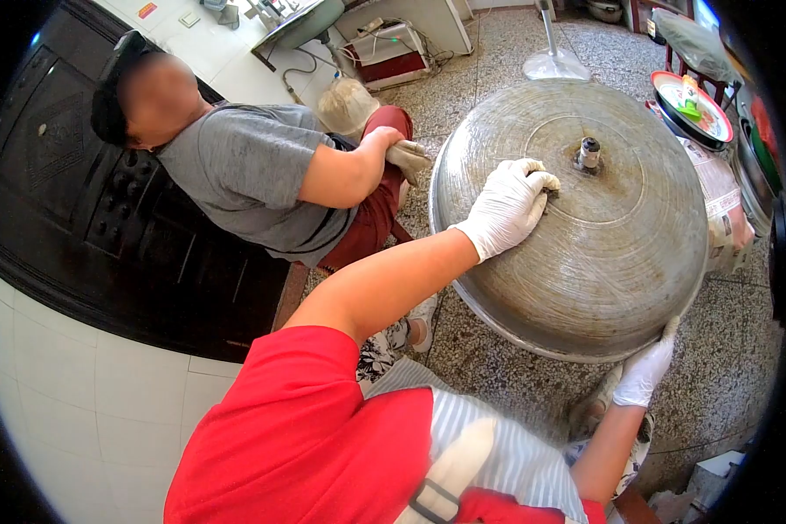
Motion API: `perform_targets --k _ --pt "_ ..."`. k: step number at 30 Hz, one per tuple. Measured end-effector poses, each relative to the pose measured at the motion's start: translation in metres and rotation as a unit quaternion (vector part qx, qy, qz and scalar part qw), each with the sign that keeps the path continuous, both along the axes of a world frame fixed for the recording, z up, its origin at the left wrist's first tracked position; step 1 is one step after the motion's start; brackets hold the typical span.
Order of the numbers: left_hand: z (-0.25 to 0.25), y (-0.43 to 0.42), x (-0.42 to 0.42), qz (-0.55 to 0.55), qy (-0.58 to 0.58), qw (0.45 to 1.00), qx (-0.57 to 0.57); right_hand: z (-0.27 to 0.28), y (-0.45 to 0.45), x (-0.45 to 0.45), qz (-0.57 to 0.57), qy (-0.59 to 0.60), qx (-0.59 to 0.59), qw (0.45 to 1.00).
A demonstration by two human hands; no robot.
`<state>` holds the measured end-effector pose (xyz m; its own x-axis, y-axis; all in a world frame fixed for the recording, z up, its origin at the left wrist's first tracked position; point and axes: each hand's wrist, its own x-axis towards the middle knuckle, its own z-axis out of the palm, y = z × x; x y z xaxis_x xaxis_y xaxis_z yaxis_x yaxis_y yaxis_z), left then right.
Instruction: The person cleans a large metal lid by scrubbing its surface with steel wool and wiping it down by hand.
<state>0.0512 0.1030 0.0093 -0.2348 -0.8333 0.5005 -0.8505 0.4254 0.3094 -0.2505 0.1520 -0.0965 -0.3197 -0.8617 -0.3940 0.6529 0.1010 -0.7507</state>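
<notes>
A large, round, domed metal lid (pixel 620 253) with streaky brown marks fills the middle right, a short metal fitting (pixel 589 154) standing near its centre. My left hand (pixel 513 207), in a white glove, lies on top of the lid, below and left of the fitting. Its fingers are curled together; whether anything is between them is hidden. At the lid's lower right rim is my right hand (pixel 648 368), also white-gloved, with its fingertips against the edge and the rest of its fingers partly hidden.
Another person (pixel 244 166) in a grey shirt sits left of the lid, wearing gloves. Behind them stands a dark door (pixel 105 201). A red-rimmed tray (pixel 716 118) with a green item is at the right. A metal stand (pixel 556 63) rests on the speckled floor.
</notes>
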Motion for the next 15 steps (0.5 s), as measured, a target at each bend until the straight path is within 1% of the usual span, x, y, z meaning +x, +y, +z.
perform_targets --k 15 --pt "0.0006 0.0002 -0.0005 0.002 -0.001 1.000 -0.002 0.0021 0.0004 0.0007 0.008 -0.024 -0.009 1.000"
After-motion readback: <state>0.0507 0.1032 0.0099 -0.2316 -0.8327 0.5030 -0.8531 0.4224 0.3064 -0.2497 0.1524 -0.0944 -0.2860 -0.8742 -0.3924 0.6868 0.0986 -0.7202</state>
